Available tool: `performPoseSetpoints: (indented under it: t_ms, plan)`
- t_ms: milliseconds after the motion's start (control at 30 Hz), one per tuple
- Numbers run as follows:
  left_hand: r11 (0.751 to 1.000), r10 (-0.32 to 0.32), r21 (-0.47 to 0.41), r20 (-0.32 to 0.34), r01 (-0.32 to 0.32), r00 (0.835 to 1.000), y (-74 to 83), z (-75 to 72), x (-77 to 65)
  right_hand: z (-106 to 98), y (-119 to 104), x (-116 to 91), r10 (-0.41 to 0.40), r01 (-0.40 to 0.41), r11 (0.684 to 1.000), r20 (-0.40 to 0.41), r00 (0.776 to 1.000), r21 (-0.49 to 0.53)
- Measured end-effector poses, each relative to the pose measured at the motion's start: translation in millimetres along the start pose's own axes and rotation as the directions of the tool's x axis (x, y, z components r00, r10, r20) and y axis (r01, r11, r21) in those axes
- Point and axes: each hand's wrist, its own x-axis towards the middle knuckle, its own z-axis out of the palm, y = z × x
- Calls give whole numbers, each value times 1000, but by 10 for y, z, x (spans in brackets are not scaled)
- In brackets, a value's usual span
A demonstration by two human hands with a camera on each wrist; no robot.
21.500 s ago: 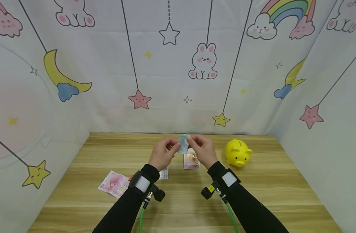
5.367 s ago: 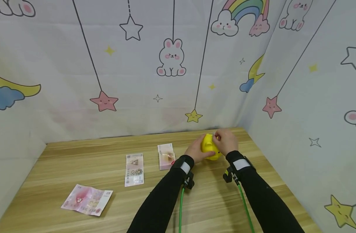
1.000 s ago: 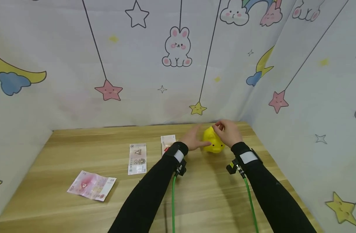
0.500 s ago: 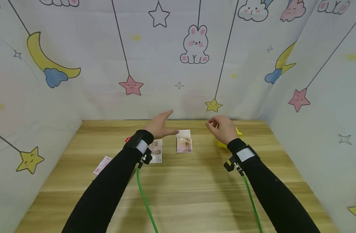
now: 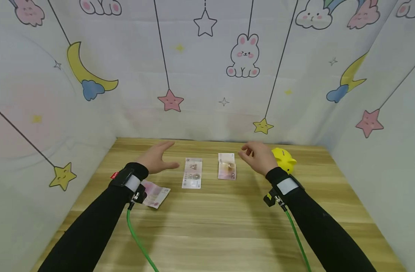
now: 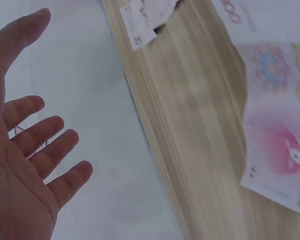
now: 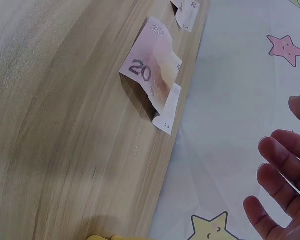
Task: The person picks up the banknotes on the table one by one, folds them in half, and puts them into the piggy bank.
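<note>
My left hand hovers over the table's left side, fingers spread, with nothing in it; its empty palm also shows in the left wrist view. Below it, partly covered by the wrist, lies a pink 100 banknote. Another banknote lies flat to the right of that hand. A creased banknote marked 20 rests farther right, its edges lifted from the wood. My right hand is held between this note and the yellow piggy bank, fingers loosely bent and empty. The wrist hides part of the piggy bank.
The wooden table ends at a white cloth backdrop printed with stars, moons and rabbits. Cloth walls also stand at the left and right. A green cable runs from each wrist camera toward me.
The bluish banknote once held in both hands is out of sight. After both hands were at the piggy bank, the left has swung far left and the right has drawn slightly off it.
</note>
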Motion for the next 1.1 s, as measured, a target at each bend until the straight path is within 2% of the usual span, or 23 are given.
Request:
performPoseSetpoints:
  t_ms: [300, 500, 733, 933, 1100]
  plan:
    - [991, -123, 55, -24, 124, 992, -632, -78, -597, 59, -35, -140, -46, 48, 998, 54, 997, -40]
    - [980, -165, 103, -40, 168, 986, -899, -17, -909, 130, -37, -263, -85, 94, 990, 93, 992, -101]
    - [971, -203, 118, -49, 207, 978, -947, 71, -1068, 235, -25, -414, -117, 128, 985, 103, 988, -113]
    - [970, -213, 102, -74, 220, 974, -951, 183, -1112, 295, 37, -554, -144, 157, 981, 114, 983, -115]
    - [973, -199, 94, -121, 210, 973, -967, 256, -1104, 327, 89, -624, -124, 138, 984, 126, 984, -109]
